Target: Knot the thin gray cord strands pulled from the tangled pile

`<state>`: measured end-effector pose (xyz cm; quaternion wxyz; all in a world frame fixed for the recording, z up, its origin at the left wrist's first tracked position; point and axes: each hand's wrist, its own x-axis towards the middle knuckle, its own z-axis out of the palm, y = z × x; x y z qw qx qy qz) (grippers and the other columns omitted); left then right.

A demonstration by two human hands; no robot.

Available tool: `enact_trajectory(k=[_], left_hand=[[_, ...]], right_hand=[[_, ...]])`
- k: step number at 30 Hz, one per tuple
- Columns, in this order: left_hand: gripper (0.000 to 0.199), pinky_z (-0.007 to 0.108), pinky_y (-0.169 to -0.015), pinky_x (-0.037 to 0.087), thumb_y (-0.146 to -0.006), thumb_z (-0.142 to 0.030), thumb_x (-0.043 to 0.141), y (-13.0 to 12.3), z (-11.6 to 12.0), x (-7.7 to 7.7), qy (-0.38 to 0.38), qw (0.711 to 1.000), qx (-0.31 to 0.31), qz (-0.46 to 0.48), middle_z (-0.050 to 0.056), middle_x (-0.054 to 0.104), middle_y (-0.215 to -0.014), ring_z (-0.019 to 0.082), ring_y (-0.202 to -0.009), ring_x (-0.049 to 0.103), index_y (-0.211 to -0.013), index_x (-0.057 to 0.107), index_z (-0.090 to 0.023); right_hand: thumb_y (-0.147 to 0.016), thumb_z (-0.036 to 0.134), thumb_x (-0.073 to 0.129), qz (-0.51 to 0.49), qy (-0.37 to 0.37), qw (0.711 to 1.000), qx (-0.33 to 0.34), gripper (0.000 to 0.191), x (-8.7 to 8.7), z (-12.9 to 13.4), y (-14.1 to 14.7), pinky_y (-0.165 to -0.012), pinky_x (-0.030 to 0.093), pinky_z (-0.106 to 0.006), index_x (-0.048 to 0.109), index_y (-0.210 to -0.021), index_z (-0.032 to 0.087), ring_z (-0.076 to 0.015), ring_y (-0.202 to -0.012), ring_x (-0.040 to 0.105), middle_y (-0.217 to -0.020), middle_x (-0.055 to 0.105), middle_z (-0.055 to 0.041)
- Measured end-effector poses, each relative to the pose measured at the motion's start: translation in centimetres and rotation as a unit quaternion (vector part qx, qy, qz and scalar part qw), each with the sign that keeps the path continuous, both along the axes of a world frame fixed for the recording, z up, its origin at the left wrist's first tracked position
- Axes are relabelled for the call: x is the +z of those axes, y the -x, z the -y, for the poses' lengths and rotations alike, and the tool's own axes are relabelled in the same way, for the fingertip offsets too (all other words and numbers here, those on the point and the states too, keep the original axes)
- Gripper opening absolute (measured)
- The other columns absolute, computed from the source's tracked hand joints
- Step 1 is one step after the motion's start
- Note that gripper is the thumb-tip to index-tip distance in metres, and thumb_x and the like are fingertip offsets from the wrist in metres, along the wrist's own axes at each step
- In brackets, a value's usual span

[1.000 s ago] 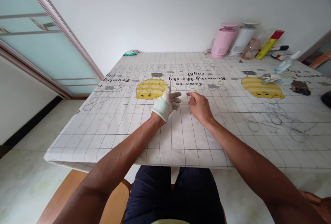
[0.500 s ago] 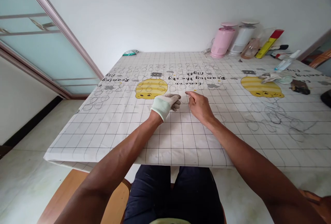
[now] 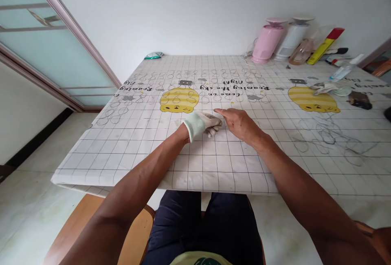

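Observation:
My left hand (image 3: pixel 208 124), in a pale green-white glove with greyish fingers, is closed in a pinch just above the checked tablecloth (image 3: pixel 189 159). My right hand (image 3: pixel 240 123) is bare, its index finger pointing left and the other fingers curled in. The two hands nearly meet, and whatever thin thing they pinch is too fine to make out. Beyond them and to the left, several thin grey loops (image 3: pixel 110 115) lie in rows on the cloth. Off to the right is a loose tangle of thin grey strands (image 3: pixel 331 136), thread or wire.
A crumpled glove (image 3: pixel 332 89) and a dark small block (image 3: pixel 360 100) lie at the right. Along the wall stand a pink cylinder (image 3: pixel 267 43), a white one (image 3: pixel 293 38), a bottle (image 3: pixel 301 53) and a yellow-red box (image 3: pixel 325 47). A green packet (image 3: pixel 153 55) sits at the back left.
My left hand has moved right and turned slightly, closer to my right hand. The right hand's index finger has shifted a little left. The view has tilted slightly.

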<state>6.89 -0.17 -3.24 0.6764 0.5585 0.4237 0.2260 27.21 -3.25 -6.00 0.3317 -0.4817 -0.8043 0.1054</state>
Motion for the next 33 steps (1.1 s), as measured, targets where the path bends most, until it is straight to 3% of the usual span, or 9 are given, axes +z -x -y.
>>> enact_trajectory(k=[5,10,16,21,23,26,29,33], left_hand=[[0.013,0.025,-0.049,0.041,-0.088,-0.014,0.079,0.4,0.2,0.4,0.043,0.999,-0.03,0.008,0.005,0.062,-0.066,0.009,-0.051,0.054,-0.077,0.072,-0.012],[0.015,0.024,-0.049,0.038,-0.086,-0.015,0.083,0.7,-0.1,0.1,0.079,0.995,-0.044,0.033,0.005,0.06,-0.065,0.009,-0.051,0.051,-0.077,0.071,-0.011],[0.017,0.025,-0.05,0.039,-0.08,-0.018,0.089,0.9,-0.8,-0.9,0.095,0.992,-0.066,0.051,0.005,0.062,-0.069,0.01,-0.054,0.051,-0.077,0.072,-0.014],[0.018,0.028,-0.051,0.042,-0.086,-0.022,0.085,0.9,-0.5,0.1,0.011,0.999,-0.038,0.012,0.007,0.065,-0.069,0.012,-0.055,0.056,-0.077,0.074,-0.013],[0.02,0.029,-0.052,0.043,-0.088,-0.025,0.084,1.0,-0.5,0.4,-0.018,0.999,-0.031,0.005,0.008,0.066,-0.07,0.013,-0.054,0.058,-0.076,0.074,-0.013],[0.021,0.031,-0.053,0.045,-0.088,-0.028,0.085,1.4,-0.7,0.6,-0.042,0.999,-0.013,0.013,0.009,0.068,-0.071,0.014,-0.054,0.059,-0.076,0.075,-0.013],[0.023,0.031,-0.053,0.046,-0.087,-0.032,0.085,1.8,-0.8,0.5,-0.05,0.998,-0.007,0.02,0.009,0.069,-0.071,0.015,-0.054,0.06,-0.078,0.076,-0.013],[0.039,0.031,-0.061,0.051,-0.085,-0.049,0.086,2.0,-0.9,1.1,-0.049,0.997,0.017,0.065,0.013,0.073,-0.083,0.017,-0.064,0.066,-0.092,0.078,-0.011]], right_hand=[[-0.106,0.021,0.045,0.059,0.009,0.997,0.052,0.042,0.5,0.7,-0.6,-0.064,0.036,-0.032,0.076,-0.133,0.029,-0.0176,-0.067,0.047,-0.082,0.059,-0.0027],[-0.104,0.015,0.044,0.104,0.03,0.993,0.057,0.047,1.3,1.4,-0.6,-0.061,0.032,-0.031,0.074,-0.136,0.031,-0.0174,-0.067,0.044,-0.085,0.057,-0.0025],[-0.103,0.017,0.045,0.103,0.025,0.993,0.058,0.038,1.6,1.8,-0.4,-0.058,0.029,-0.032,0.079,-0.118,0.026,-0.0164,-0.064,0.038,-0.081,0.053,-0.0027],[-0.103,0.027,0.056,-0.013,0.078,0.996,0.045,0.048,2.2,1.7,-0.3,-0.074,0.05,-0.035,0.066,-0.15,0.029,-0.0205,-0.08,0.062,-0.095,0.071,-0.0044],[-0.101,0.034,0.063,-0.069,0.124,0.99,0.016,0.052,2.7,1.7,-0.4,-0.074,0.055,-0.036,0.062,-0.153,0.027,-0.0211,-0.081,0.068,-0.099,0.075,-0.0052],[-0.101,0.042,0.065,-0.138,0.184,0.973,-0.014,0.036,3.3,1.8,-0.3,-0.062,0.056,-0.033,0.076,-0.127,0.021,-0.0197,-0.072,0.07,-0.093,0.077,-0.0069],[-0.1,0.045,0.067,-0.207,0.211,0.955,-0.022,0.03,3.5,1.8,0.1,-0.051,0.054,-0.03,0.08,-0.101,0.018,-0.0176,-0.06,0.067,-0.081,0.075,-0.0073],[-0.097,0.046,0.072,-0.304,0.208,0.927,-0.068,0.031,3.1,1.4,0.9,-0.041,0.049,-0.028,0.078,-0.095,0.016,-0.0161,-0.05,0.064,-0.071,0.072,-0.0063]])
